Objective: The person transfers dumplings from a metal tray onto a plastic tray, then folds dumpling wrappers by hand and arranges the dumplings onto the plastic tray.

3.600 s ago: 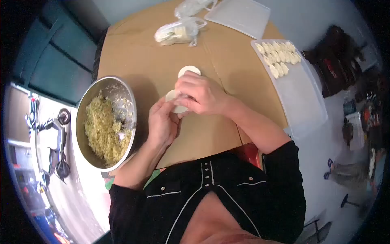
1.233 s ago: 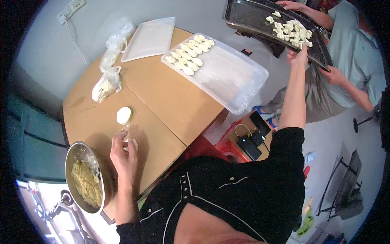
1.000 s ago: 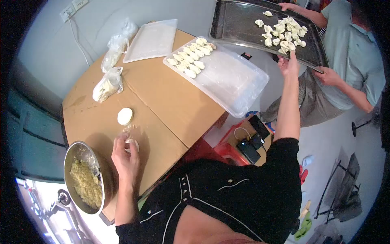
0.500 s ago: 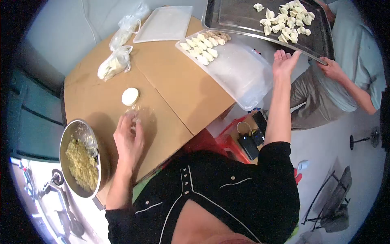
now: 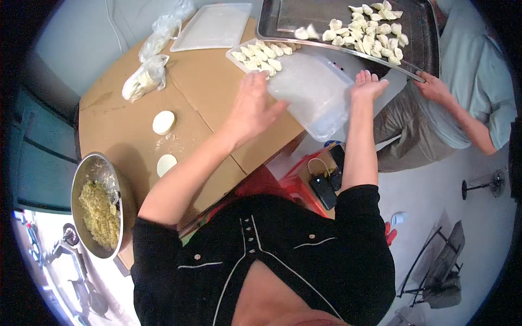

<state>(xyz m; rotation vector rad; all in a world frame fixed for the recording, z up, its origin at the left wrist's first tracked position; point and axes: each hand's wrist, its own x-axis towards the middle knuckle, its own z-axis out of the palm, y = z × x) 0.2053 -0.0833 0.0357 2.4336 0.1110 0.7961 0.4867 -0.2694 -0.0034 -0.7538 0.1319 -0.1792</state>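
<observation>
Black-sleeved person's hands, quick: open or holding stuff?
Left bare hand: open, nothing visible in it.
Right bare hand: open, empty, palm up near the black rectangular tray.

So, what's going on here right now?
Another person's hand holds a dark tray of dumplings. The wearer's right hand is open, palm up, near its rim; the left hand, also open, is stretched out by a plastic tray of other dumplings. A bowl of yellowish mix and white dough rounds are on the table.
</observation>
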